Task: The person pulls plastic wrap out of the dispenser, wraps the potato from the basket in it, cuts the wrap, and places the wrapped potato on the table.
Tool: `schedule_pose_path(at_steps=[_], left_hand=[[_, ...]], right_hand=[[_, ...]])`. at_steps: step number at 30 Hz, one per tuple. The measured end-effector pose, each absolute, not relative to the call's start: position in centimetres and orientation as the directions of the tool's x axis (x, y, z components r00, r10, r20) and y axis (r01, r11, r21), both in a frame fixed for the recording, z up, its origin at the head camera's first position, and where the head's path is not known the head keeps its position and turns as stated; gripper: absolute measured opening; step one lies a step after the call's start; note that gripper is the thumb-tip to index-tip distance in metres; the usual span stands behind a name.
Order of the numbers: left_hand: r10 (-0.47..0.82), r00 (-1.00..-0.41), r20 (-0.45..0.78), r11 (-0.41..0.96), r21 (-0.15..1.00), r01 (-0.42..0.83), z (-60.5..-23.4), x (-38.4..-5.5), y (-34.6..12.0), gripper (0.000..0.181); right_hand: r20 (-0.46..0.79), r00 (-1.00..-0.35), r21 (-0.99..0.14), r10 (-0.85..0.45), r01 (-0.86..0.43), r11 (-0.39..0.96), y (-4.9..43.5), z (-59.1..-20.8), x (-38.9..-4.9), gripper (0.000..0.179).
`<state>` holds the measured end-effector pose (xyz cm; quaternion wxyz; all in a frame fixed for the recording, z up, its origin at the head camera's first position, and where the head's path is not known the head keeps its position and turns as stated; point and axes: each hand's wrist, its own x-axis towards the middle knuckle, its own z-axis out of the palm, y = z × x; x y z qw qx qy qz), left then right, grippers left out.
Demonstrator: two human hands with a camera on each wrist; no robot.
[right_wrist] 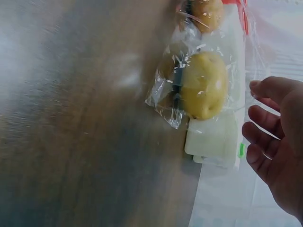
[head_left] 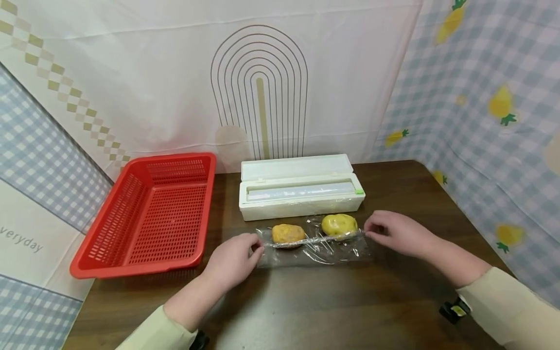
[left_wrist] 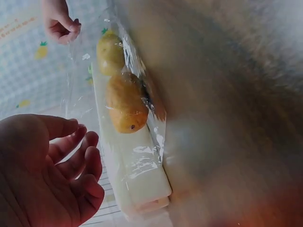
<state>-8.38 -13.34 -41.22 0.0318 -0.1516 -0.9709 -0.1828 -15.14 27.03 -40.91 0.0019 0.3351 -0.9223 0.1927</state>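
A thin sheet of clear plastic wrap (head_left: 323, 254) lies on the dark table, with an orange-brown potato (head_left: 288, 234) and a yellow potato (head_left: 339, 224) side by side on it. My left hand (head_left: 232, 260) pinches one end of the wrap's near edge between thumb and forefinger. At the other end, my right hand (head_left: 404, 234) pinches the same edge. Lifted between the hands, this edge stretches across in front of the potatoes. In the right wrist view, crinkled wrap lies around the yellow potato (right_wrist: 205, 85), and the right thumb (right_wrist: 270, 87) meets the forefinger at the film.
Just behind the potatoes stands a white wrap box (head_left: 302, 210), its lid (head_left: 297, 166) raised and a roll (head_left: 302, 191) inside. A red slotted basket (head_left: 199, 243) sits on the left of the wooden table (head_left: 306, 306). Patterned cloth (head_left: 175, 87) hangs behind.
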Motion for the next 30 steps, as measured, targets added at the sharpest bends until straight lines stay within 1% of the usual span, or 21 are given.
schedule_pose_path(at_steps=[3, 8, 13, 21, 27, 30], left_hand=[[0.241, -0.964, 0.11, 0.886, 0.38, 0.265, -41.1, -9.0, -13.3, 0.004], [0.179, -0.976, 0.121, 0.881, 0.422, 0.214, -40.6, -9.8, -13.1, 0.007], [0.143, -0.98, 0.14, 0.877, 0.441, 0.191, -40.5, -10.5, -13.0, 0.007], [0.107, -0.988, 0.114, 0.88, 0.452, 0.148, -41.0, -11.6, -12.8, 0.01], [0.079, -0.991, 0.111, 0.882, 0.456, 0.121, -41.4, -12.5, -12.7, 0.011], [0.065, -0.993, 0.101, 0.883, 0.458, 0.104, -41.7, -12.9, -12.6, 0.011]], right_hand=[[0.142, -0.807, -0.358, -0.573, -0.581, 0.731, 26.8, -41.0, -16.1, 0.01], [0.135, -0.85, -0.375, -0.509, -0.519, 0.768, 26.5, -41.0, -17.4, 0.005], [0.131, -0.866, -0.39, -0.482, -0.492, 0.778, 26.2, -41.1, -18.4, 0.008], [0.16, -0.895, -0.386, -0.417, -0.445, 0.808, 25.4, -41.9, -19.7, 0.005], [0.117, -0.922, -0.357, -0.368, -0.385, 0.851, 25.0, -42.1, -20.2, 0.008], [0.11, -0.924, -0.34, -0.366, -0.381, 0.86, 24.8, -42.2, -20.3, 0.009]])
